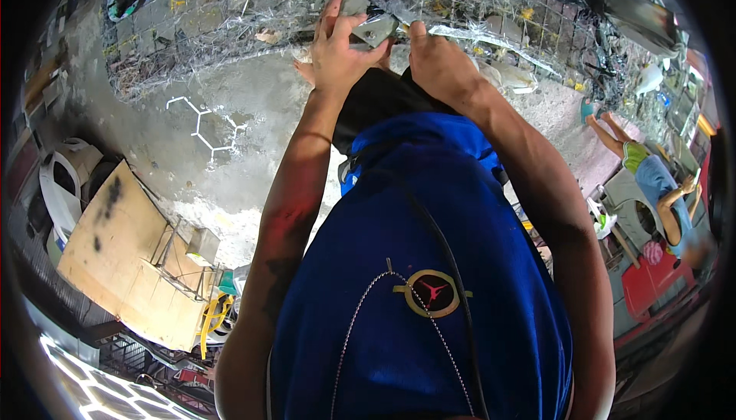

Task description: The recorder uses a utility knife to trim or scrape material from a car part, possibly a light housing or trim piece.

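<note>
Grey concrete floor [268,83], scattered yellow scraps [527,14], crumpled black plastic [606,60]

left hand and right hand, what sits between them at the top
Part of a grey piece lies between the left hand and right hand in the head view; its exact kind is unclear.

this looks like a rough, cluttered workshop or garage. the concrete floor [165,136] is stained and patched with white, and its grid-lined stretch [207,6] is strewn with plastic scraps [606,67]. a spotted wooden board [123,244] stands near a curved white part [61,194] and yellow straps or hoses [211,320], with bright hexagon-patterned lights [107,389] at the lower left.
</note>
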A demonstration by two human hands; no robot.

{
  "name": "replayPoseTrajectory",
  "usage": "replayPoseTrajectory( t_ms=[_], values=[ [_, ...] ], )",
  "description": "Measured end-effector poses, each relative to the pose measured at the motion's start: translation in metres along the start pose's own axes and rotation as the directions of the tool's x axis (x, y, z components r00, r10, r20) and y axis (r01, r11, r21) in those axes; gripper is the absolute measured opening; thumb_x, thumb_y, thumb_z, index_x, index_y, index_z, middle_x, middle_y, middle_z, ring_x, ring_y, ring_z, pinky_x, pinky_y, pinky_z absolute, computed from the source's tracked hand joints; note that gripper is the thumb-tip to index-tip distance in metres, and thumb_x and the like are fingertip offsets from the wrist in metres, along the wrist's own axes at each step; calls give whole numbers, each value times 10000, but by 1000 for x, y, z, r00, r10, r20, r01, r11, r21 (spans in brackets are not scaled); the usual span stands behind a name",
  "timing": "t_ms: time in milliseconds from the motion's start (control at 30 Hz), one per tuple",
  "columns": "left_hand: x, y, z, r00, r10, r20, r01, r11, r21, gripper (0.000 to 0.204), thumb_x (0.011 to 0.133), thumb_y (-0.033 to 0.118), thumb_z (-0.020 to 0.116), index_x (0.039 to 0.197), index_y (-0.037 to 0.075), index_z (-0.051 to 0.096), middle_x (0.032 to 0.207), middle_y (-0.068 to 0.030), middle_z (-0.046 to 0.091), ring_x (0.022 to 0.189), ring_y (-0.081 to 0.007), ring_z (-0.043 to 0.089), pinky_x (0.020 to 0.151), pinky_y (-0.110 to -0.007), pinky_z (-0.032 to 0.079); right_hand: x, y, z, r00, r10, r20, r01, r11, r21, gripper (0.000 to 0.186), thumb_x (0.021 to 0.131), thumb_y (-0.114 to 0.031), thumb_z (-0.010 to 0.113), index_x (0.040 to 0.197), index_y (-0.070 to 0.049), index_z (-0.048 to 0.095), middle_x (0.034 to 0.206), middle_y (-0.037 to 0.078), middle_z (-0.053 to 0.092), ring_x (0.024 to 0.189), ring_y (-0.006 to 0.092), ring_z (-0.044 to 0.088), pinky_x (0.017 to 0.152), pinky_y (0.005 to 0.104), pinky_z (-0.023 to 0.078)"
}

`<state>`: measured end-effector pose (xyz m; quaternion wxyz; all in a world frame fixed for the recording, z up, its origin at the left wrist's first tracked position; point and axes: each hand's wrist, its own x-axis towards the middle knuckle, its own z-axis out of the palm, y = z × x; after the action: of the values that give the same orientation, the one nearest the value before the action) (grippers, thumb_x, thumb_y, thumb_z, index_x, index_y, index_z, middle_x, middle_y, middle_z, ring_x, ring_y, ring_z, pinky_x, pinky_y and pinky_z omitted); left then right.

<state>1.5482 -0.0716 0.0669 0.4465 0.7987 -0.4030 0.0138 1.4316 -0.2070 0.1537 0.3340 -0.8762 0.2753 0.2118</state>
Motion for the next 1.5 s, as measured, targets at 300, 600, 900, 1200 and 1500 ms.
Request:
replayPoseTrajectory(
  t_ms=[300, 600, 900, 1200, 1500],
  values=[
    [9, 14, -8, 1000, -10, 25, 9, 999, 33, 541, 578, 331, 884, 934, 67, 574, 1324, -227, 527, 1108, -400, 583, 890, -434, 508, -9, 17, 23, 985, -49, -166, 48, 999, -9, 177, 928, -139, 443, 1045, -11, 410, 840, 317, 624, 727, 492, 620, 675, 576, 493],
    [2, 9, -5, 1000, -15, 23, 15, 1000, -8, 555, 572, 347, 883, 939, 79, 565, 1297, -263, 526, 1138, -404, 567, 891, -445, 511, 2, 37, 30, 994, -20, -109, 7, 993, -116, 333, 955, -318, 469, 1103, -24, 419, 923, 288, 632, 816, 487, 633, 733, 547, 520],
    [29, 17, -41, 908, -402, 122, 378, 657, -652, 450, 712, 97, 839, 1046, 0, 553, 1126, -142, 609, 1006, -167, 605, 851, -314, 513, -28, 93, -35, 877, 434, -206, -109, 598, 794, 267, 955, -289, 540, 991, -30, 488, 761, 127, 643, 529, 213, 585, 472, 357, 449],
    [76, 70, -99, 938, -321, 129, 314, 637, -704, 488, 713, 93, 824, 1095, -7, 537, 1195, -167, 575, 1072, -197, 559, 977, -330, 427, -49, -14, -70, 918, 138, -372, 305, 352, 885, 396, 862, -147, 716, 1192, -23, 536, 861, 38, 624, 639, 86, 586, 537, 261, 494],
    [79, 78, -100, 981, -158, 109, 192, 789, -584, 426, 771, 141, 779, 1101, -9, 556, 1226, -185, 578, 1093, -205, 561, 983, -326, 415, -33, 14, -68, 879, 141, -456, 348, 465, 814, 169, 880, -84, 663, 1021, -7, 611, 821, 24, 632, 708, 103, 622, 654, 263, 514]
  ],
)
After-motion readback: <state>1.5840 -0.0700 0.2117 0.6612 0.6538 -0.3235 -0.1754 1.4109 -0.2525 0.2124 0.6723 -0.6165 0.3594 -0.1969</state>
